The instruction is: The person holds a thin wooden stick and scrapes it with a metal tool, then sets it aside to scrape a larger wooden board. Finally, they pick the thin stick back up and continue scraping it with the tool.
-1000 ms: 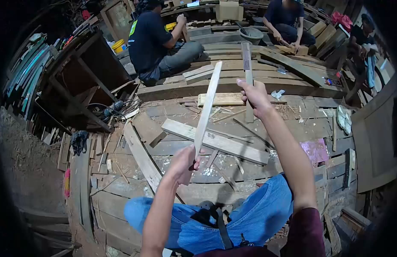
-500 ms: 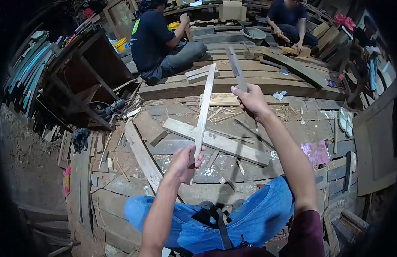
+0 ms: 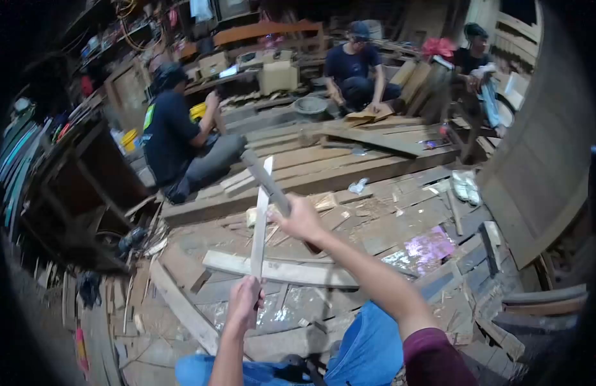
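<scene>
My left hand (image 3: 244, 302) is closed around the lower end of a long, pale wooden strip (image 3: 260, 231), which points up and away from me. My right hand (image 3: 300, 220) grips a machete (image 3: 267, 181) with a flat grey blade and a squared end. The blade slants up to the left and overlaps the upper part of the strip in this view. Beyond my left hand, a pale plank (image 3: 291, 271) lies across the floor. Another long board (image 3: 182, 307) lies to the left of that hand.
A person in dark clothes (image 3: 172, 132) sits at the left; a second person (image 3: 356, 71) works at the back, and a third (image 3: 481, 71) sits at right. A thick beam (image 3: 311, 183) crosses ahead. Wood scraps and shavings litter the floor. A large panel (image 3: 536, 141) leans at right.
My view has lifted and turned right. The machete has come over to the left and now crosses the strip in view, its blade more slanted. Both hands keep their hold.
</scene>
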A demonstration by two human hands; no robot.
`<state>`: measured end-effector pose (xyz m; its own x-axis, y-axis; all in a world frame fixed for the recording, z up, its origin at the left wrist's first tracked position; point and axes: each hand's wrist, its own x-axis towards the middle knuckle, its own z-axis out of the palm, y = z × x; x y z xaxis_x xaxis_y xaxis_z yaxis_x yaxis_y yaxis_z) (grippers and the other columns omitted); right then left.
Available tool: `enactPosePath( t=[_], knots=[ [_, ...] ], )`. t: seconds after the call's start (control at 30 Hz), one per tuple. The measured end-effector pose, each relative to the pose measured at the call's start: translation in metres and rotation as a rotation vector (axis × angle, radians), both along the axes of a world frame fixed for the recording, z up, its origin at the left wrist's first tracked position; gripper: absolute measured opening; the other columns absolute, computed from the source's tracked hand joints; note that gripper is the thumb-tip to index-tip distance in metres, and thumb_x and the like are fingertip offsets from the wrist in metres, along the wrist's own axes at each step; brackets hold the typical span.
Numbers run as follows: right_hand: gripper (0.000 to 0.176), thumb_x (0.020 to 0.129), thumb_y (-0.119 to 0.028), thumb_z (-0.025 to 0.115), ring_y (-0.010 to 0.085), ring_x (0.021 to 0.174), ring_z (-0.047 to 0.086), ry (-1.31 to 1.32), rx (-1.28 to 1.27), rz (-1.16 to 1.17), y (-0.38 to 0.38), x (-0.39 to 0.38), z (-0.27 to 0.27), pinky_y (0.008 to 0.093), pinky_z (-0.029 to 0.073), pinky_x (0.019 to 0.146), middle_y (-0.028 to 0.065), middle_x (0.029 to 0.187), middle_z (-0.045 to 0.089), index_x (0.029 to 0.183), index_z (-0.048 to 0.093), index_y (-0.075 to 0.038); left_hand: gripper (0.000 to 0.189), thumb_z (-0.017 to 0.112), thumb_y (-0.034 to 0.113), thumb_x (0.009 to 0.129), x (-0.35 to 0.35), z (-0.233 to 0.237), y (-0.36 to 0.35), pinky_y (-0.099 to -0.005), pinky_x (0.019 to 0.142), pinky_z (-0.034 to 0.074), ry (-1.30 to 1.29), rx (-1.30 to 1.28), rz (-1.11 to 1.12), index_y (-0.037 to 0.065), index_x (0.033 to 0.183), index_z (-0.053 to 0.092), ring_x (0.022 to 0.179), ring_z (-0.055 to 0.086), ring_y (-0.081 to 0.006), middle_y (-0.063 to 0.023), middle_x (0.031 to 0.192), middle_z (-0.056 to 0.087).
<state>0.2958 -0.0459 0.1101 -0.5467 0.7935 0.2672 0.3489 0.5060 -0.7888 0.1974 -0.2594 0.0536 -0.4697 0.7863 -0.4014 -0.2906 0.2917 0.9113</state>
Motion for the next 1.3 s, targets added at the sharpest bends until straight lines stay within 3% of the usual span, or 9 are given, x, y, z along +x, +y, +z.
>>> enactPosePath(
  t=[0.1,0.27,0.37,0.5,0.63,0.83,1.1,1.23,1.3],
  knots=[
    [0.042,0.08,-0.04,0.069,0.0383,0.082,0.066,-0.026,-0.033,-0.089,-0.016,0.014,0.013,0.0447,0.052,0.072,0.0201,0.083,0.068,0.093,0.064,-0.001,0.048,0.039,0.043,0.1,0.014,-0.001,0.006,-0.0253,0.047,0.041,0.08,-0.007,-0.108,0.001,0.09,0.061,0.049,0.049,-0.0119,-0.0045,0.062,0.055],
    [0.034,0.082,-0.032,0.074,0.0129,0.071,0.063,0.332,-0.176,-0.06,-0.016,0.023,-0.022,0.0316,0.051,0.064,0.0076,0.077,0.068,0.089,0.067,0.001,0.062,0.032,0.052,0.1,0.027,-0.017,0.022,-0.028,0.046,0.041,-0.165,0.067,-0.234,0.0,0.079,0.058,0.047,0.051,-0.0172,-0.0082,0.058,0.055],
    [0.037,0.082,-0.031,0.075,0.0132,0.073,0.062,0.272,-0.399,0.034,-0.059,0.052,0.022,0.0307,0.051,0.066,0.0076,0.08,0.067,0.09,0.066,0.003,0.068,0.024,0.056,0.099,0.026,-0.024,0.026,-0.0319,0.051,0.043,-0.341,0.121,-0.366,0.0,0.078,0.057,0.049,0.05,-0.0202,-0.0093,0.058,0.054],
    [0.045,0.082,-0.037,0.074,0.0167,0.074,0.063,0.297,-0.312,0.225,-0.06,0.032,-0.044,0.0334,0.051,0.068,0.0119,0.08,0.067,0.101,0.065,0.003,0.052,0.023,0.043,0.101,0.021,-0.026,0.029,-0.0338,0.05,0.039,-0.599,0.118,-0.206,0.004,0.08,0.051,0.046,0.041,-0.019,-0.0062,0.059,0.049],
    [0.045,0.083,-0.041,0.069,0.0339,0.08,0.065,0.166,-0.178,0.101,-0.065,0.036,-0.023,0.0412,0.05,0.073,0.0193,0.087,0.067,0.107,0.063,-0.003,0.048,0.031,0.049,0.1,0.0,-0.041,0.031,-0.0294,0.046,0.038,-0.481,0.119,-0.139,0.008,0.084,0.049,0.052,0.045,-0.0146,-0.002,0.064,0.049],
    [0.052,0.087,-0.043,0.063,0.0395,0.088,0.065,0.111,-0.075,0.078,-0.06,0.022,-0.037,0.0445,0.051,0.077,0.0238,0.095,0.067,0.117,0.059,-0.001,0.03,0.039,0.036,0.103,-0.007,-0.024,0.02,-0.0237,0.038,0.036,0.157,0.094,0.089,0.01,0.088,0.045,0.046,0.045,-0.0098,-0.0014,0.065,0.048],
    [0.057,0.086,-0.04,0.062,0.0416,0.089,0.064,-0.088,-0.187,0.18,-0.07,0.022,-0.022,0.0477,0.051,0.079,0.0251,0.094,0.066,0.126,0.052,0.0,0.012,0.048,0.02,0.1,-0.007,-0.045,-0.003,-0.0207,0.043,0.031,-0.057,-0.001,0.134,0.009,0.096,0.051,0.051,0.04,-0.0056,0.0037,0.067,0.046],
    [0.044,0.083,-0.037,0.066,0.0394,0.082,0.065,-0.342,-0.18,0.15,-0.052,0.01,-0.06,0.0483,0.051,0.072,0.0248,0.084,0.066,0.102,0.062,0.002,0.012,0.053,0.022,0.098,-0.019,-0.052,0.001,-0.0204,0.047,0.033,-0.31,0.148,0.268,0.011,0.099,0.052,0.057,0.043,-0.0061,0.0033,0.07,0.047],
    [0.048,0.081,-0.037,0.069,0.0379,0.081,0.066,-0.286,0.146,0.019,-0.043,0.017,-0.081,0.0435,0.052,0.073,0.0243,0.087,0.067,0.106,0.063,0.004,0.023,0.048,0.025,0.1,-0.018,-0.043,0.004,-0.0219,0.052,0.035,-0.208,0.088,0.279,0.004,0.107,0.053,0.058,0.042,-0.0076,0.0009,0.073,0.046]
  ],
)
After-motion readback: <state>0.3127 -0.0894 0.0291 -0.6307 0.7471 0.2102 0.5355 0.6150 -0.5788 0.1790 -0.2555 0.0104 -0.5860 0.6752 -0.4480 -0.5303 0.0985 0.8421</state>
